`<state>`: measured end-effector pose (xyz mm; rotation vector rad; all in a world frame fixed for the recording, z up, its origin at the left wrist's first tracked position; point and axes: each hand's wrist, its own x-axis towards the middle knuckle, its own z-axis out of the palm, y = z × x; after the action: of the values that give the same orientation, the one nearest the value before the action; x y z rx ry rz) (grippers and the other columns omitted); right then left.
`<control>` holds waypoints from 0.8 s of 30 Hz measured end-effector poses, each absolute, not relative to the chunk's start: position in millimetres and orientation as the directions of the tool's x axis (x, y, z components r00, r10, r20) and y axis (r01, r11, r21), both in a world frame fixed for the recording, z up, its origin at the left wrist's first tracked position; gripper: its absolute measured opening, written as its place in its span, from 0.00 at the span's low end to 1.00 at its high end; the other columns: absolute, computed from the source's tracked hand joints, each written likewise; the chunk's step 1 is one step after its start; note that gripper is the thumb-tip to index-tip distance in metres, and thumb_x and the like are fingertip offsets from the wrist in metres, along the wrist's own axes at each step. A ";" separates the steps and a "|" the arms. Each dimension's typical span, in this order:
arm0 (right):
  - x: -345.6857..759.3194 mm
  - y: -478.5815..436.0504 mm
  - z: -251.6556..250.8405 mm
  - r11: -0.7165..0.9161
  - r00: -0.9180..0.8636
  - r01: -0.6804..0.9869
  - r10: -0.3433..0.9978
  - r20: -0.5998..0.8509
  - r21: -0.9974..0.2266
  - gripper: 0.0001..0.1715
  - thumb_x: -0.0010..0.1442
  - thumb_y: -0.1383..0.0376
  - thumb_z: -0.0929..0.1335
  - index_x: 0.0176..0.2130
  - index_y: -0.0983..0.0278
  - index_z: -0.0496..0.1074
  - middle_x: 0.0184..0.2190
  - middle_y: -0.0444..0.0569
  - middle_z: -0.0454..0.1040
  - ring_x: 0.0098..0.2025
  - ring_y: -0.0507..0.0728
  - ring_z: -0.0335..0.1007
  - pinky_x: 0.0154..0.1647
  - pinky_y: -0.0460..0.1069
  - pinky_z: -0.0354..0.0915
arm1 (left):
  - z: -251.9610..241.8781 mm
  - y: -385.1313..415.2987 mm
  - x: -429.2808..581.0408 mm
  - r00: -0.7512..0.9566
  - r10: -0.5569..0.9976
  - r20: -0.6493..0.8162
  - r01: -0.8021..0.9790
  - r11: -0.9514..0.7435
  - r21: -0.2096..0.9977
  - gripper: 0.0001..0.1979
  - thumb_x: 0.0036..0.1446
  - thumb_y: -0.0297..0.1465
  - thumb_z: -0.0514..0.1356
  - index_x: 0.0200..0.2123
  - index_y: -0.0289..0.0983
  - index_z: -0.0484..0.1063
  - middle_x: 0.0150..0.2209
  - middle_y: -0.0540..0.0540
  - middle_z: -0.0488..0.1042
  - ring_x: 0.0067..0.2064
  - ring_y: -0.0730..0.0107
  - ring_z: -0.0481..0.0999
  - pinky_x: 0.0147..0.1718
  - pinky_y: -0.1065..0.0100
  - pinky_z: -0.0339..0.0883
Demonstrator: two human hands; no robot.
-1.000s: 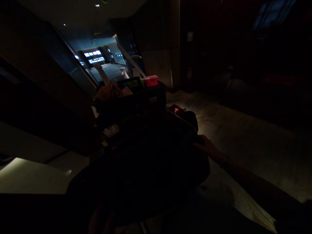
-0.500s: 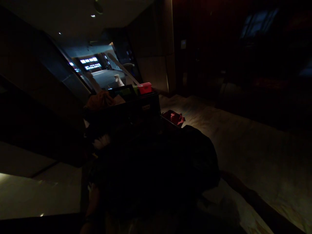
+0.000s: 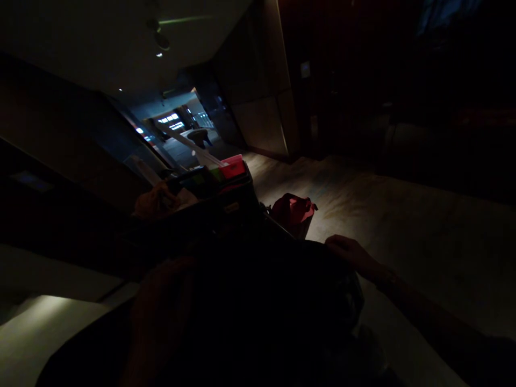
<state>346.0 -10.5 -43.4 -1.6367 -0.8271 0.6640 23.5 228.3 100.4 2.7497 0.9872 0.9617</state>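
Observation:
In the dark foreground a large black bag hangs at the near end of a loaded cart. My right hand is closed at the bag's upper right edge, fingers curled over it. On the left side, my left hand is bent over the bag's edge; its fingers show only dimly. Low light hides most of the bag's surface and its opening.
On the cart's top are a red bin, an orange-brown cloth and a long pale handle. A red bag hangs at its right side. Patterned carpet lies to the right; dark panelled walls line the corridor.
My right hand has moved up along the bag's right edge. My left hand has come up and inward. The view has shifted, and more of the red bag shows.

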 end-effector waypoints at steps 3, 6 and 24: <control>359.7 8.9 -22.1 -0.054 0.607 0.137 0.793 0.041 -0.989 0.20 0.57 0.50 0.67 0.31 0.65 0.71 0.28 0.45 0.71 0.30 0.52 0.64 0.32 0.48 0.63 | 108.5 197.3 105.1 0.766 0.469 0.439 0.323 -0.872 0.369 0.17 0.61 0.38 0.58 0.52 0.42 0.73 0.53 0.44 0.76 0.56 0.58 0.73 0.57 0.54 0.68; 381.0 26.1 -9.4 0.010 0.589 0.108 0.805 0.073 -0.994 0.17 0.55 0.52 0.68 0.31 0.65 0.71 0.28 0.45 0.71 0.31 0.52 0.64 0.34 0.48 0.63 | 88.6 191.5 174.6 0.887 0.405 0.220 0.292 -0.864 0.410 0.25 0.53 0.33 0.65 0.55 0.36 0.73 0.53 0.38 0.77 0.55 0.53 0.74 0.57 0.49 0.67; 434.5 135.6 94.0 0.410 -0.001 0.348 0.900 0.437 -0.843 0.15 0.62 0.56 0.69 0.41 0.64 0.78 0.40 0.51 0.78 0.43 0.57 0.73 0.48 0.52 0.70 | 190.6 218.0 230.1 0.739 0.558 0.378 0.285 -0.766 0.576 0.10 0.62 0.34 0.58 0.32 0.37 0.76 0.30 0.51 0.77 0.32 0.75 0.73 0.33 0.75 0.67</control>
<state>434.5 135.6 94.0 -1.1372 -1.5713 0.6311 230.1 218.0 190.6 2.4483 0.6390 0.7496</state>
